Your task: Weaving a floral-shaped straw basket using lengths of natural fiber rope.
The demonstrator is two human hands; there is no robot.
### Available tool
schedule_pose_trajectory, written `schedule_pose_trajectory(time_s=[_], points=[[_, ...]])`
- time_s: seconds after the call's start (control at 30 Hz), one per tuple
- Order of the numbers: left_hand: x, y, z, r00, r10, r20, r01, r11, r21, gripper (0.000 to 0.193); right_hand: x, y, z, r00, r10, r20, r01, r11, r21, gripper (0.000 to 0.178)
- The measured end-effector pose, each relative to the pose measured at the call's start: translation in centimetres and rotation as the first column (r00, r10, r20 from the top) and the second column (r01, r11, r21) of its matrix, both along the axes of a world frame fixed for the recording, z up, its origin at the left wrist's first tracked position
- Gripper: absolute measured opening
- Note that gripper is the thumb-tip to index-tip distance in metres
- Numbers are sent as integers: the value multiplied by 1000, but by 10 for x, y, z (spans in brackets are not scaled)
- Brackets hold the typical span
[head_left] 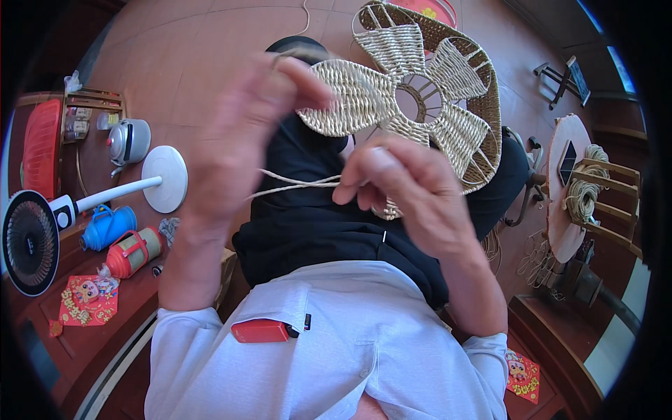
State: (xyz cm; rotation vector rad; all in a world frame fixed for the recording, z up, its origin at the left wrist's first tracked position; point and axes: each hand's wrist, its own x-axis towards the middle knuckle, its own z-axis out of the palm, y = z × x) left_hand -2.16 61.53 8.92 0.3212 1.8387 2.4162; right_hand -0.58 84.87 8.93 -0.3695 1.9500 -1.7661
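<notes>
A flower-shaped woven straw piece (pixel 350 98), its petals set round an open ring, lies across my lap. Joined to it or right behind it is a deep curved basket wall (pixel 483 133) of the same straw. My right hand (pixel 413 182) is closed in a pinch on a thin straw cord (pixel 301 184), just in front of the nearest petals. Two strands of the cord run left from that pinch and pass behind my left hand (pixel 245 133). This hand is raised beside the left petal and smeared by motion. A faint blurred strand shows near its fingertips; its grip cannot be made out.
At left stand a white fan (pixel 31 241), a kettle (pixel 129 142), a blue thermos (pixel 110 227) and a red thermos (pixel 134 252). Coils of cord (pixel 586 192) hang over a wooden rack at right, beside a round wooden board (pixel 560 210). A small folding stool (pixel 565 82) stands farther back.
</notes>
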Motion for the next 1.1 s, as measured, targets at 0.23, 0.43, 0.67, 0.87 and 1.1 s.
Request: schedule_pose_trajectory(time_s=[0.23,0.43,0.67,0.87,1.1], points=[[-4,-66,-82,983,-107,152,100,994,52,34,-74,129,47,904,-426,45,383,757,-529,32],[-22,-203,-113,868,388,308,-416,909,27,19,-53,151,-6,809,-585,57,580,781,-231,32],[-5,-199,-124,840,477,258,-408,869,-278,20,25,34,-49,907,69,-414,204,790,578,41],[-2,-201,-127,833,477,280,-423,875,-234,19,27,2,-67,854,62,-516,326,710,625,40],[-3,-183,-128,842,457,287,-407,887,-219,16,23,-10,-83,758,20,-651,449,708,545,34]])
